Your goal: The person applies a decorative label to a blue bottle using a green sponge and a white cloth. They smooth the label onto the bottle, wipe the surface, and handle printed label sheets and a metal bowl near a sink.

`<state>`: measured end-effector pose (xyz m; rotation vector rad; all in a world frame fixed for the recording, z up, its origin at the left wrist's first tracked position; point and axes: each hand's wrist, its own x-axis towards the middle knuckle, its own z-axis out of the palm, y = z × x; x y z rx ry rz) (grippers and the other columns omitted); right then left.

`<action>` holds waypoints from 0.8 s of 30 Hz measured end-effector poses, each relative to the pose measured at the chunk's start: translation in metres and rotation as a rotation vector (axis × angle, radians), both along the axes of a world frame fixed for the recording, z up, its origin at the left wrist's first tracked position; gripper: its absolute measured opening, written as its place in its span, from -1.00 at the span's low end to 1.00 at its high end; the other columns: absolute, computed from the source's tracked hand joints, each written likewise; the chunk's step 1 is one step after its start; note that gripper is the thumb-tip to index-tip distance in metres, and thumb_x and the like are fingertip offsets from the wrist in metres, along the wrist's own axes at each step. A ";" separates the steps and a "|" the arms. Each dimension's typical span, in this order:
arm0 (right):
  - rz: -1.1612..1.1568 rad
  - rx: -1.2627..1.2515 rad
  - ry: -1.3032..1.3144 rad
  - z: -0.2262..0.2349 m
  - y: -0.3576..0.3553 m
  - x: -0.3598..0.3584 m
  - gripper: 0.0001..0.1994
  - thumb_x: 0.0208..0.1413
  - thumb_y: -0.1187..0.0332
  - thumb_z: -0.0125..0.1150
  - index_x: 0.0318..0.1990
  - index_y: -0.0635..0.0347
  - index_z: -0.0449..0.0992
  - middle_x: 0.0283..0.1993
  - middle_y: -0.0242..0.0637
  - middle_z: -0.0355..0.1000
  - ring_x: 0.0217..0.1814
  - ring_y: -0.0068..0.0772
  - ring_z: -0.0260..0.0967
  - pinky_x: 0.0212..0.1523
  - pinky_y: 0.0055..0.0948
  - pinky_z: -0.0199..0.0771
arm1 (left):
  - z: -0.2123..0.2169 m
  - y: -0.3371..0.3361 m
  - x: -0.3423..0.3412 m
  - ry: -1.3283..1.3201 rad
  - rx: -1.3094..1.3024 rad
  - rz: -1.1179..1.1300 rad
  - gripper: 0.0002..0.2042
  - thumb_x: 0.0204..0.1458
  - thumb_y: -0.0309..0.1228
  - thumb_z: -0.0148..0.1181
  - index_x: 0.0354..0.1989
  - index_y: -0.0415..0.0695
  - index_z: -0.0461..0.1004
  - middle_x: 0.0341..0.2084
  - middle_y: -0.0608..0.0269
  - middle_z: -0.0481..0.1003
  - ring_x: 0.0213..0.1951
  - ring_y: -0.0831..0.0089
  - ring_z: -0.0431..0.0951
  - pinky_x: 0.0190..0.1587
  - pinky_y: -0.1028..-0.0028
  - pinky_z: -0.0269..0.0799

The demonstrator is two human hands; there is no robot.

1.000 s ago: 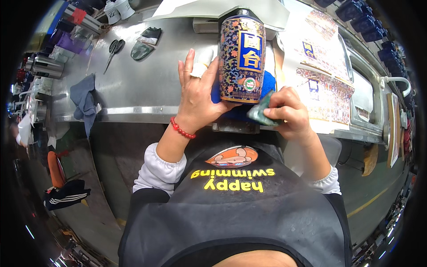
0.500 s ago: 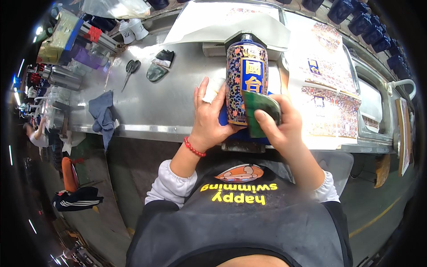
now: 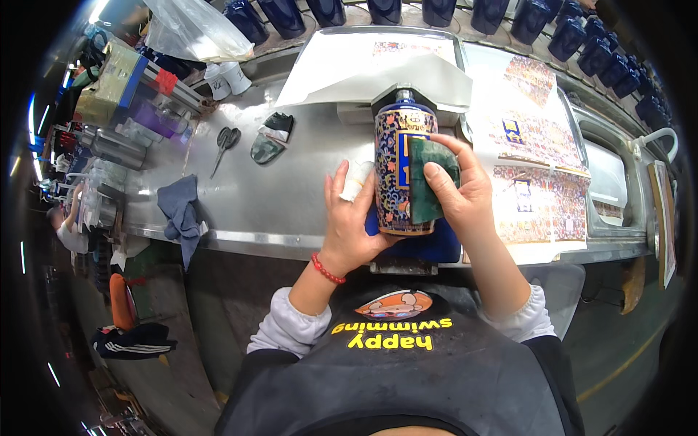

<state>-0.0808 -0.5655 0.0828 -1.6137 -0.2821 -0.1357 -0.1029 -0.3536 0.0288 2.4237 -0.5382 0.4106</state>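
A dark blue bottle, wrapped in a patterned floral decal with a blue and gold panel, lies with its neck pointing away from me. My left hand grips its lower left side and base; a white wrapping covers one finger. In my right hand is a flat green scraper, pinched between thumb and fingers. Its long edge rests on the bottle's front and hides the right part of the panel. Beneath the bottle shows a blue surface. A dark angular holder surrounds the neck.
Scissors, another green scraper beside a dark piece, and a grey-blue cloth lie on the metal table at left. Printed decal sheets cover the right side. Blue bottles line the back. A sink is at far right.
The scraper has moved up along the bottle, toward its neck, and now covers more of the panel. My left hand keeps its hold. The whole view has shifted, showing more of the back row.
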 end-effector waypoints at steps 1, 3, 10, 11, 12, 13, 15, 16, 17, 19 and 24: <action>-0.076 0.027 0.053 0.003 0.001 0.005 -0.63 0.26 0.42 0.25 0.19 0.32 0.45 -0.01 -0.24 0.51 0.01 -0.49 0.43 0.05 -0.50 0.45 | 0.000 0.000 0.000 -0.007 -0.023 0.010 0.01 -0.22 0.17 0.47 0.36 -0.28 0.31 0.20 -0.09 0.44 0.39 -0.31 0.07 0.37 -0.36 -0.22; -0.177 0.120 0.287 0.012 -0.004 0.013 -0.60 0.26 0.42 0.24 0.22 0.35 0.43 0.01 -0.22 0.52 0.03 -0.50 0.45 0.09 -0.50 0.47 | 0.000 0.000 0.000 -0.014 -0.068 0.006 0.00 -0.20 0.14 0.47 0.37 -0.28 0.30 0.22 -0.10 0.43 0.40 -0.31 0.05 0.37 -0.37 -0.22; 0.088 0.131 0.061 0.026 0.003 0.060 -0.53 0.24 0.38 0.27 0.28 0.33 0.42 -0.02 -0.24 0.52 -0.02 -0.54 0.45 0.04 -0.54 0.47 | -0.002 0.002 0.001 0.004 -0.070 -0.015 0.00 -0.17 0.09 0.49 0.40 -0.28 0.25 0.25 -0.04 0.44 0.45 -0.27 0.05 0.44 -0.20 -0.28; 0.010 0.147 0.143 0.021 0.003 0.063 -0.53 0.24 0.37 0.26 0.28 0.32 0.42 -0.01 -0.25 0.52 -0.02 -0.56 0.45 0.04 -0.54 0.47 | -0.002 0.002 0.001 0.020 -0.073 -0.017 0.00 -0.17 0.09 0.49 0.40 -0.28 0.25 0.23 -0.04 0.46 0.45 -0.27 0.05 0.44 -0.20 -0.28; -0.004 0.186 0.177 0.015 -0.001 0.063 -0.53 0.24 0.37 0.26 0.28 0.32 0.42 -0.01 -0.26 0.52 -0.02 -0.57 0.44 0.04 -0.55 0.47 | -0.003 0.002 0.002 0.019 -0.098 -0.014 0.00 -0.17 0.09 0.49 0.40 -0.28 0.25 0.22 -0.03 0.47 0.45 -0.27 0.05 0.44 -0.20 -0.28; -0.016 0.214 0.236 0.009 -0.007 0.061 -0.53 0.25 0.37 0.26 0.28 0.31 0.42 -0.01 -0.27 0.52 -0.03 -0.58 0.44 0.03 -0.56 0.47 | -0.003 0.001 0.002 0.026 -0.125 -0.008 0.00 -0.17 0.09 0.49 0.40 -0.28 0.25 0.20 -0.03 0.49 0.45 -0.27 0.05 0.44 -0.20 -0.28; -0.052 0.237 0.248 -0.002 -0.020 0.056 -0.54 0.26 0.38 0.26 0.28 0.29 0.41 -0.03 -0.29 0.53 -0.09 -0.59 0.47 -0.05 -0.54 0.53 | 0.000 0.001 0.003 0.036 -0.099 -0.029 0.01 -0.19 0.14 0.48 0.37 -0.30 0.28 0.22 -0.08 0.45 0.43 -0.30 0.04 0.38 -0.32 -0.24; -0.128 0.259 0.251 -0.006 -0.024 0.052 -0.55 0.26 0.38 0.26 0.27 0.29 0.41 -0.04 -0.29 0.54 -0.12 -0.59 0.49 -0.09 -0.53 0.55 | 0.003 0.002 0.004 0.059 -0.093 -0.039 0.01 -0.19 0.17 0.48 0.36 -0.31 0.30 0.23 -0.11 0.43 0.42 -0.31 0.03 0.36 -0.38 -0.22; -0.193 0.220 0.155 -0.008 -0.026 0.046 -0.58 0.26 0.40 0.25 0.25 0.30 0.43 -0.08 -0.25 0.57 -0.17 -0.53 0.52 -0.16 -0.49 0.58 | 0.007 0.003 0.003 0.025 -0.056 -0.016 0.03 -0.23 0.21 0.47 0.32 -0.35 0.33 0.22 -0.21 0.39 0.41 -0.30 0.04 0.36 -0.38 -0.22; -0.309 -0.135 -0.078 -0.006 -0.023 0.032 -0.60 0.24 0.39 0.28 0.21 0.28 0.45 -0.12 -0.21 0.58 -0.20 -0.45 0.52 -0.13 -0.41 0.53 | 0.016 0.004 0.000 -0.028 0.047 0.017 0.04 -0.24 0.23 0.47 0.29 -0.38 0.35 0.21 -0.25 0.38 0.41 -0.29 0.05 0.37 -0.37 -0.23; -0.134 -0.925 -0.716 0.024 -0.010 -0.008 -0.56 -0.07 0.45 0.41 0.06 0.08 0.60 -0.34 -0.31 0.39 -0.31 -0.25 0.32 -0.15 -0.26 0.21 | 0.026 0.001 -0.007 -0.196 0.100 0.086 0.01 -0.22 0.25 0.44 0.26 -0.38 0.37 0.19 -0.24 0.38 0.42 -0.16 0.09 0.40 -0.35 -0.33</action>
